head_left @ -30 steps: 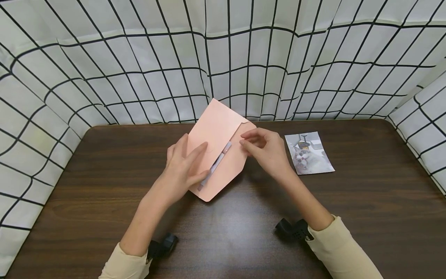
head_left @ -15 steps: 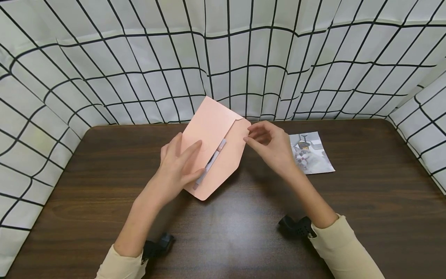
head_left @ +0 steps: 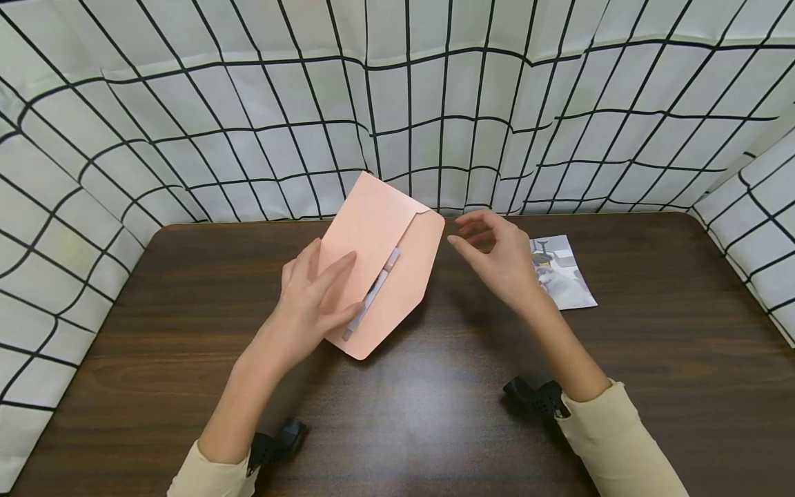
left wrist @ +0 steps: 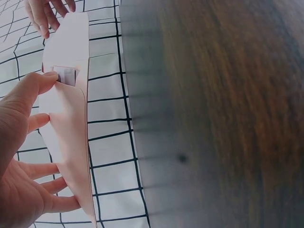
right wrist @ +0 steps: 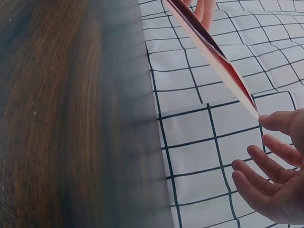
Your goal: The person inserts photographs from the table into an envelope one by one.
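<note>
A pink paper envelope (head_left: 366, 214) stands tilted at the back of the table, its open side to the right. In that opening shows the pale lilac edge of a card or photo (head_left: 373, 293); most of it is hidden inside. My left hand (head_left: 298, 304) rests on the envelope's front with fairly straight, spread fingers, the thumb beside the pale strip. Just off the envelope's right corner, my right hand (head_left: 503, 259) holds nothing, fingers loosely bent. In the right wrist view the envelope (right wrist: 209, 52) appears nearly edge-on, its corner close to the right thumb.
A photo print (head_left: 568, 283) lies on the table to the right, partly covered by the right hand and wrist. The dark wooden table (head_left: 397, 428) ends at a white curtain (head_left: 385, 90) with a black grid. A black wrist camera (head_left: 279, 442) sits at the left cuff.
My right hand has left the envelope's right corner and moved right, covering more of the photo print. The envelope and left hand have shifted a little left.
</note>
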Tool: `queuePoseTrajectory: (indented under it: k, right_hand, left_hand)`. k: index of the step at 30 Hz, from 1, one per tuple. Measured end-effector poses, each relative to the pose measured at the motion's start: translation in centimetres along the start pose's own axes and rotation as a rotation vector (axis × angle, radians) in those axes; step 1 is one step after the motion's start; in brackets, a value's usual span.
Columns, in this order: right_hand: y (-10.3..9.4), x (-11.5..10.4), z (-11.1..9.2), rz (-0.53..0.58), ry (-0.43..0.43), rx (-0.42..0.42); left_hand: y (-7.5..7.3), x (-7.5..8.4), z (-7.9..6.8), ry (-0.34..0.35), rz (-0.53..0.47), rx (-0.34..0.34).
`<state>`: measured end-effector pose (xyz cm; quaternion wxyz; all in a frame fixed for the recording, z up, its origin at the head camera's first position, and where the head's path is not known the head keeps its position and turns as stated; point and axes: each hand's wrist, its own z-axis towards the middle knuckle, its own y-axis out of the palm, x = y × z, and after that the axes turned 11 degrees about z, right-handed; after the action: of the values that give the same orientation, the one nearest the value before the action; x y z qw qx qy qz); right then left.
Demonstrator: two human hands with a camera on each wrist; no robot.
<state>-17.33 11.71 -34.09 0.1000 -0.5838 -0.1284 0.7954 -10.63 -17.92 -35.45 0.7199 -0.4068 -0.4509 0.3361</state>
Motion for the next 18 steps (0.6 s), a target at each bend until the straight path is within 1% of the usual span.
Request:
queuePoseTrajectory:
  k: [4, 18]
  right_hand:
    - [-0.3, 0.2, 0.1, -0.012, 0.001, 0.009]
    - [-1.5, 1.1, 0.4, -0.05, 0.014, -0.011]
  left_hand:
    - [0.0, 0.0, 0.0, 0.007, 0.011, 0.006]
    - [-0.1, 0.2, 0.0, 0.003, 0.016, -0.002]
